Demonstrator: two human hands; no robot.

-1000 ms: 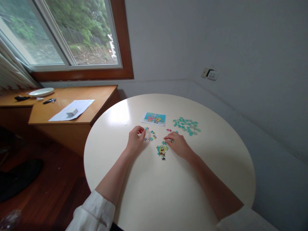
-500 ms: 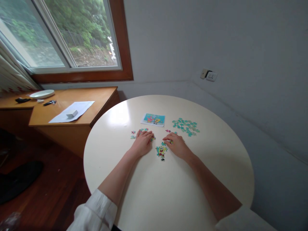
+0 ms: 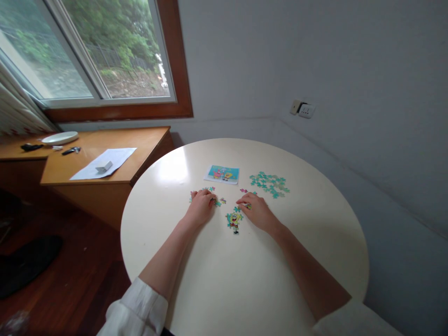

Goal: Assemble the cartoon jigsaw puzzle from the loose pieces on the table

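- On the round white surface (image 3: 224, 280), I see the joined puzzle part (image 3: 234, 221) lying flat near the middle, with a yellow cartoon figure on it.
- Just beyond and to the left of it, I have the left hand (image 3: 203, 205) low over a cluster of loose pieces (image 3: 212, 189), fingers curled down; they hide what lies under them, so I cannot tell whether they grip a piece.
- On the other side, I have the right hand (image 3: 254, 206) beside the top of the joined part, thumb and fingertips close together; a yellow piece (image 3: 248, 205) shows at the fingers, and I cannot tell whether it is held or only touched.
- Just past the right hand, I can make out a pink piece (image 3: 244, 190).
- Farther out, I see the picture card (image 3: 221, 174) lying flat, showing cartoon figures on blue.
- To the right of the card, I find a spread of pale green pieces (image 3: 269, 184), well apart from the left hand.
- Away to the left, on a wooden surface (image 3: 147, 140), I see a sheet of paper (image 3: 119, 156) bearing a small white box (image 3: 103, 166), and a white plate (image 3: 60, 137) farther back.
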